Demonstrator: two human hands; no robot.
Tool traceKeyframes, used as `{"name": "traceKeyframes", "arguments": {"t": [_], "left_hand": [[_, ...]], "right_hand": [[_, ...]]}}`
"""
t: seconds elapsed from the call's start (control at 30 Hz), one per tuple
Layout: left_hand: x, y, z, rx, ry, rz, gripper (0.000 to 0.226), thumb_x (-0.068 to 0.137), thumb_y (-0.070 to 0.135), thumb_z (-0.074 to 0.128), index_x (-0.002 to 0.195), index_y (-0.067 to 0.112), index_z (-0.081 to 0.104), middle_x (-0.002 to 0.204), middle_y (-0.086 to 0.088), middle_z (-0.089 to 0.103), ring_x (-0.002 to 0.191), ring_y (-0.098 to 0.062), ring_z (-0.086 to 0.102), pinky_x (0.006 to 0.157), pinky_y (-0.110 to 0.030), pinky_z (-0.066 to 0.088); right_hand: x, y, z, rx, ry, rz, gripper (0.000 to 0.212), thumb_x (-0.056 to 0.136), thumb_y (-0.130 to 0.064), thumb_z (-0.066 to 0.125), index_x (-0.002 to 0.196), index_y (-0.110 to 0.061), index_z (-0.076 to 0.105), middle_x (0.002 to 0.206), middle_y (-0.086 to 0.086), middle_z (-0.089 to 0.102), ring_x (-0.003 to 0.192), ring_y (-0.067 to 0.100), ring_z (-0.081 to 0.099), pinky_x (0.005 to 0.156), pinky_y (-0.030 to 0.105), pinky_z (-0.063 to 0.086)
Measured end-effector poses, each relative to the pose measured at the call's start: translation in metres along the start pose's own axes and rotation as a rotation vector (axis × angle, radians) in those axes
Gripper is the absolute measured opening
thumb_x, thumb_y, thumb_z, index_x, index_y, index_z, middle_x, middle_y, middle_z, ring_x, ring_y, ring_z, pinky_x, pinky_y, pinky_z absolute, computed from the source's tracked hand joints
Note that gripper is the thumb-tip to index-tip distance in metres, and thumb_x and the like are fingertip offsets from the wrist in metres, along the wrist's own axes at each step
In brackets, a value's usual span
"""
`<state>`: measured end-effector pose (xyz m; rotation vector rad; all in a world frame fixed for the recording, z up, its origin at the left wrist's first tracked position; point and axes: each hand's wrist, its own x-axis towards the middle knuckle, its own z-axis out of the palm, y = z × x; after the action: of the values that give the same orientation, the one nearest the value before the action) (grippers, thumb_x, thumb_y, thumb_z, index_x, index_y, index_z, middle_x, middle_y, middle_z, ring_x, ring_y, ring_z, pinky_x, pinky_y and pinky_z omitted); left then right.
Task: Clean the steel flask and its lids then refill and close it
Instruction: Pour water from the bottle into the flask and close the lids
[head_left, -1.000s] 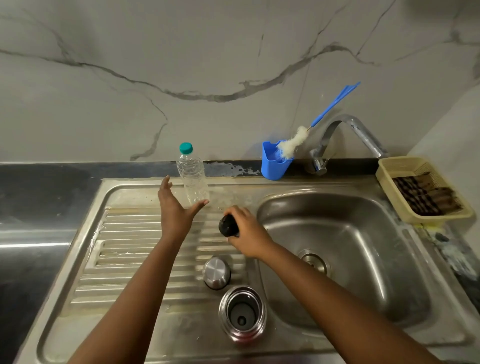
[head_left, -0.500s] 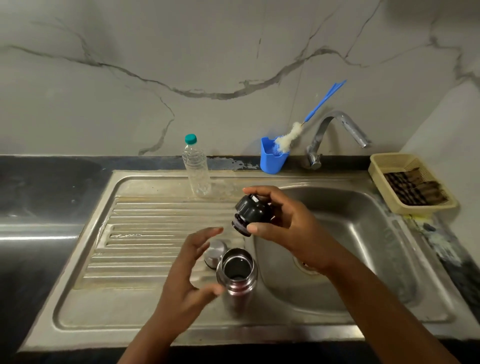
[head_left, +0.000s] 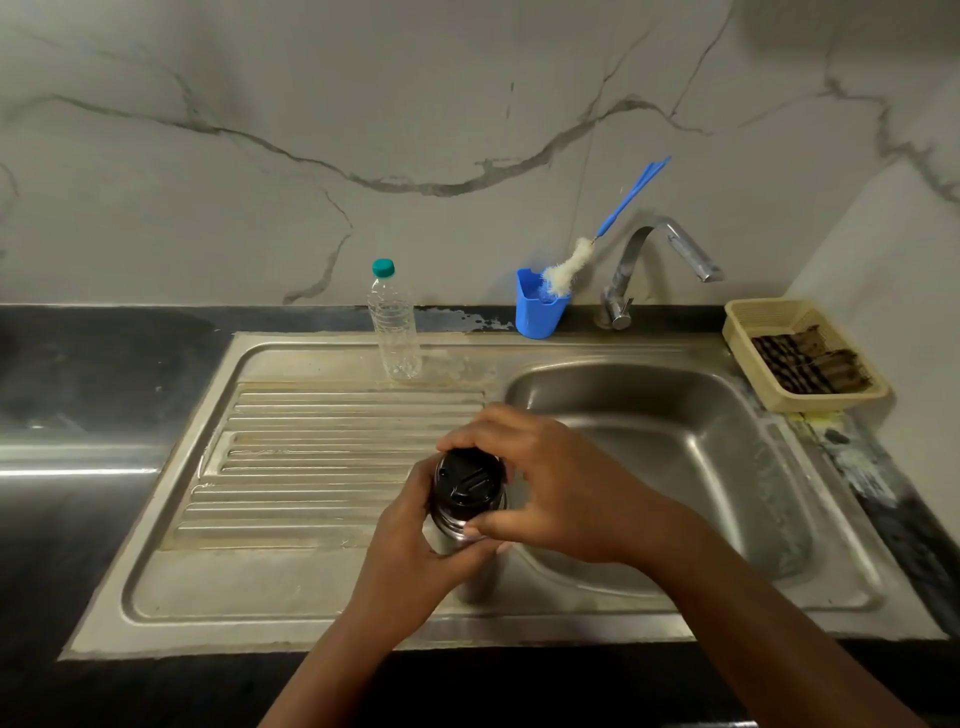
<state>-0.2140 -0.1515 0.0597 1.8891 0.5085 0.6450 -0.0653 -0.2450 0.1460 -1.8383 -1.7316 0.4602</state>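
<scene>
flask (head_left: 457, 540) gripped between hands (head_left: 550, 488), lid (head_left: 469, 480) on top

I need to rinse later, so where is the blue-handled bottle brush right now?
In the head view, the blue-handled bottle brush stands bristles-down in the blue plastic cup at the wall, just left of the steel tap.

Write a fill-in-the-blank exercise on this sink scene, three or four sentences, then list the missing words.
1. The right hand holds the black inner lid on top of the steel ____.
2. The left hand grips the flask around its ____.
3. The clear plastic bottle has a ____ cap.
4. The bottle brush stands in a ____ cup beside the tap.

Missing words: flask; body; green; blue
</scene>
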Motion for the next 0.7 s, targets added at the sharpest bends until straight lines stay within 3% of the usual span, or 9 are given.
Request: {"name": "traceKeyframes", "arguments": {"t": [0.07, 0.13, 0.23, 0.27, 0.33, 0.43, 0.57, 0.63, 0.7], "left_hand": [[0.0, 0.0, 0.0, -0.021, 0.01, -0.015, 0.08, 0.066, 0.003, 0.087, 0.122, 0.045, 0.048, 0.109, 0.021, 0.066, 0.103, -0.007, 0.066, 0.086, -0.014, 0.049], [-0.001, 0.0, 0.0, -0.043, 0.022, -0.022, 0.082, 0.066, 0.0, 0.085, 0.125, 0.041, 0.046, 0.111, 0.021, 0.064, 0.103, -0.006, 0.065, 0.086, -0.014, 0.049], [-0.001, 0.0, 0.001, -0.058, 0.024, -0.025, 0.074, 0.061, 0.018, 0.082, 0.12, 0.045, 0.047, 0.107, 0.017, 0.067, 0.096, -0.006, 0.067, 0.079, -0.013, 0.049], [-0.001, 0.0, 0.001, -0.068, 0.029, -0.037, 0.074, 0.061, 0.02, 0.084, 0.12, 0.043, 0.048, 0.106, 0.016, 0.067, 0.094, -0.006, 0.067, 0.078, -0.012, 0.049], [0.0, 0.0, 0.002, -0.078, 0.029, -0.041, 0.075, 0.06, 0.027, 0.087, 0.123, 0.036, 0.047, 0.107, 0.017, 0.066, 0.096, -0.006, 0.067, 0.079, -0.013, 0.049], [0.002, -0.001, 0.003, -0.065, 0.02, -0.031, 0.073, 0.061, 0.041, 0.084, 0.122, 0.029, 0.047, 0.108, 0.019, 0.063, 0.1, -0.007, 0.067, 0.084, -0.016, 0.051], [0.004, -0.002, 0.002, -0.06, 0.023, -0.044, 0.071, 0.061, 0.035, 0.084, 0.121, 0.034, 0.045, 0.109, 0.015, 0.065, 0.099, -0.008, 0.067, 0.082, -0.014, 0.05], [0.004, -0.003, 0.002, -0.037, 0.02, -0.055, 0.071, 0.062, 0.022, 0.085, 0.118, 0.038, 0.046, 0.104, 0.015, 0.068, 0.093, -0.006, 0.068, 0.077, -0.013, 0.05], [0.004, -0.005, 0.001, -0.02, 0.025, -0.06, 0.075, 0.062, 0.007, 0.083, 0.116, 0.043, 0.047, 0.1, 0.017, 0.069, 0.088, -0.003, 0.067, 0.074, -0.011, 0.049]], "right_hand": [[-0.001, -0.004, 0.006, -0.108, 0.033, 0.027, 0.056, 0.07, -0.038, 0.081, 0.119, -0.024, 0.057, 0.107, -0.011, 0.051, 0.09, 0.002, 0.051, 0.075, 0.019, 0.044], [-0.001, -0.01, 0.012, -0.255, 0.088, 0.058, 0.06, 0.068, -0.055, 0.079, 0.109, -0.02, 0.053, 0.101, -0.009, 0.049, 0.082, 0.007, 0.048, 0.068, 0.023, 0.04], [-0.002, -0.017, 0.01, -0.303, 0.127, 0.119, 0.068, 0.067, -0.073, 0.068, 0.106, -0.022, 0.047, 0.103, -0.011, 0.047, 0.086, 0.008, 0.046, 0.07, 0.024, 0.038], [-0.003, -0.018, 0.005, -0.222, 0.112, 0.108, 0.065, 0.071, -0.07, 0.068, 0.113, -0.024, 0.048, 0.111, -0.012, 0.047, 0.096, 0.008, 0.047, 0.077, 0.024, 0.04], [-0.002, -0.017, -0.007, -0.034, 0.016, 0.011, 0.053, 0.081, -0.043, 0.073, 0.126, -0.026, 0.051, 0.125, -0.013, 0.047, 0.115, 0.007, 0.046, 0.095, 0.023, 0.039], [-0.001, -0.013, -0.013, -0.016, -0.131, -0.101, 0.049, 0.077, -0.001, 0.068, 0.123, -0.02, 0.063, 0.128, -0.007, 0.055, 0.119, 0.008, 0.048, 0.102, 0.017, 0.034], [0.0, -0.017, -0.003, -0.207, -0.052, -0.044, 0.045, 0.081, -0.013, 0.066, 0.124, -0.026, 0.06, 0.121, -0.008, 0.052, 0.103, 0.016, 0.046, 0.087, 0.024, 0.042], [0.001, -0.02, 0.004, -0.331, 0.011, -0.027, 0.039, 0.084, -0.027, 0.067, 0.122, -0.02, 0.06, 0.114, 0.0, 0.05, 0.095, 0.018, 0.047, 0.081, 0.029, 0.046], [0.003, -0.022, 0.012, -0.416, 0.107, -0.018, 0.039, 0.081, -0.038, 0.07, 0.108, -0.011, 0.063, 0.103, 0.006, 0.052, 0.082, 0.02, 0.052, 0.069, 0.035, 0.053]]}}
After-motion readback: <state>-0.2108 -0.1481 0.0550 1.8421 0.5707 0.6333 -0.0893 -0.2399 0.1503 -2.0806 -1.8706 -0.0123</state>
